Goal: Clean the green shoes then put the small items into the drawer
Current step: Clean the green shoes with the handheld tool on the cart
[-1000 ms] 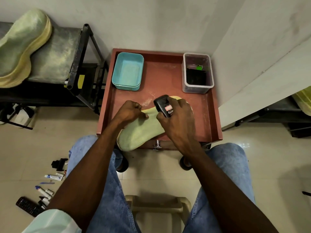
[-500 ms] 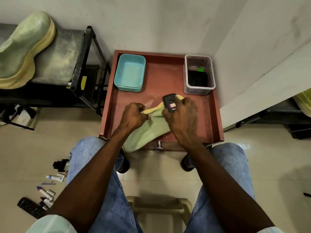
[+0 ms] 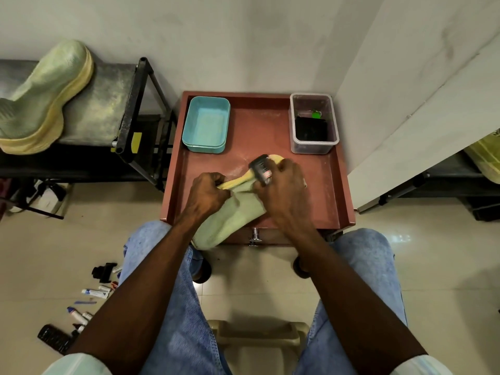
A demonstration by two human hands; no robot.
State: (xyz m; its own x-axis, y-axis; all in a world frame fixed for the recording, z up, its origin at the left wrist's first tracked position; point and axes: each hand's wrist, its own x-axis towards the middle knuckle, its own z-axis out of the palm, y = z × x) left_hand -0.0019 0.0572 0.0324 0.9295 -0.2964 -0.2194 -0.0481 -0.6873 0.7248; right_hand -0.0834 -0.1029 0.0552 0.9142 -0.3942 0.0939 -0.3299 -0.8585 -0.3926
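Two green shoes: one point(image 3: 230, 217) lay on the red tray table point(image 3: 335, 185), gripped by the left hand point(image 3: 208, 192), brushed by the right hand point(image 3: 284, 190) clutching one black brush point(image 3: 261, 169); the other point(image 3: 46, 96) stood on the shelf point(image 3: 108, 109). Two tubs: one teal point(image 3: 207, 125), one clear point(image 3: 313, 123).

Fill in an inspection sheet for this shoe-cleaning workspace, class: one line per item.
Surface: red tray-top cart, dusty, drawer knob at front.
Job's things: green shoe overhanging the cart's front edge; second shoe on the left bench; small items on the floor.
Clutter: teal tub; clear container holding dark contents.
Hands: left hand grips the shoe; right hand holds a black brush.
Cables: nothing seen.
Surroundings: white walls, tiled floor.
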